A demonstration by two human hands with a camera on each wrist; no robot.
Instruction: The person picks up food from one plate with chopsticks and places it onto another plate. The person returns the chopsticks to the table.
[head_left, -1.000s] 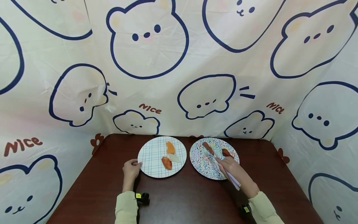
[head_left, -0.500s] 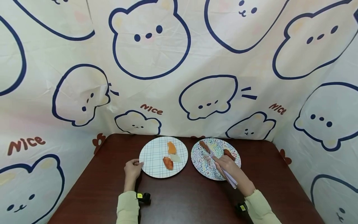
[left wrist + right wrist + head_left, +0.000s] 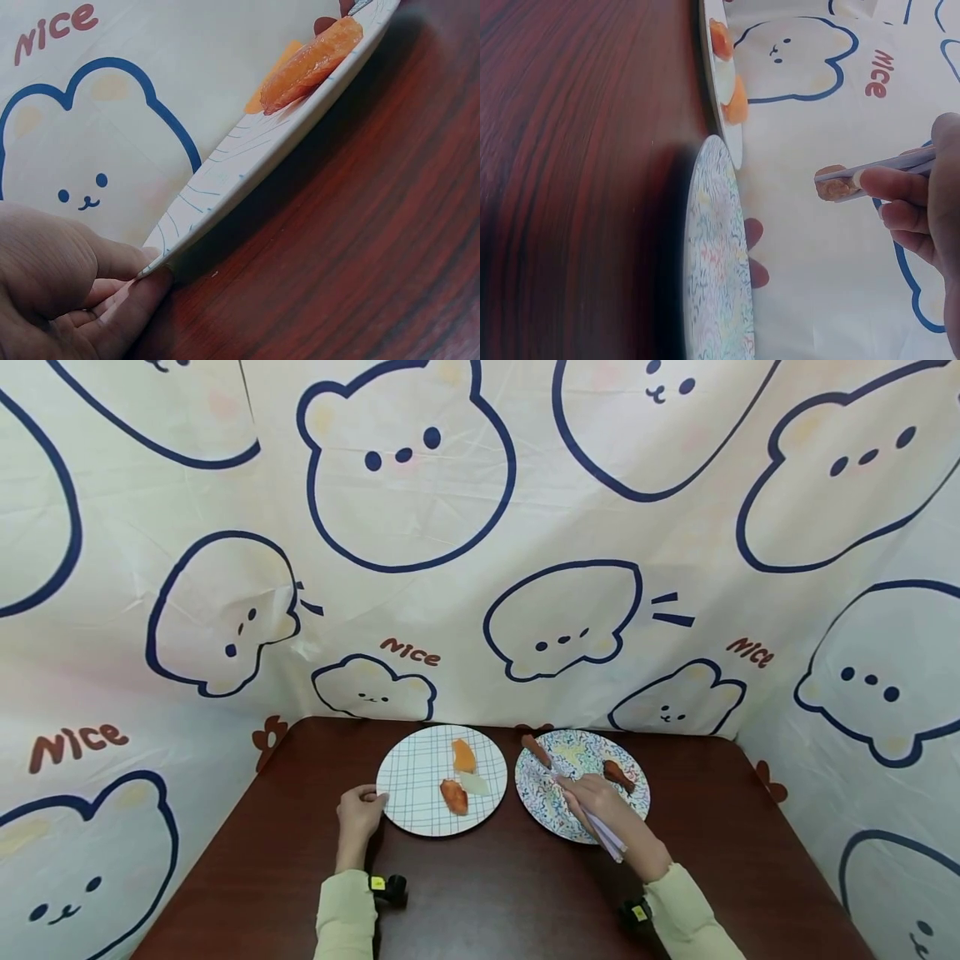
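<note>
My left hand point(image 3: 358, 814) pinches the near-left rim of a white plate with a blue grid point(image 3: 405, 789), thumb on top and fingers underneath. On that plate lie a reddish-orange chicken wing point(image 3: 453, 797), an orange slice-like piece point(image 3: 463, 756) and a pale piece point(image 3: 475, 783). My right hand point(image 3: 611, 806) holds pale purple tongs point(image 3: 604, 835). Their tips grip a brown, elongated food piece point(image 3: 832, 184), lifted above the far left part of a multicoloured speckled plate point(image 3: 551, 810). Another brown piece, drumstick-like point(image 3: 618, 775), lies on the speckled plate's right side.
Both plates stand side by side near the far edge of a dark brown table point(image 3: 480, 893), a narrow gap between them. A white cloth point(image 3: 450, 610) printed with bear outlines hangs behind and at both sides. Small black cameras point(image 3: 392, 890) sit at the wrists.
My right hand has moved left, carrying the brown piece in the tongs toward the speckled plate's left edge. My left hand stays at the gridded plate's rim; the head view has shifted slightly.
</note>
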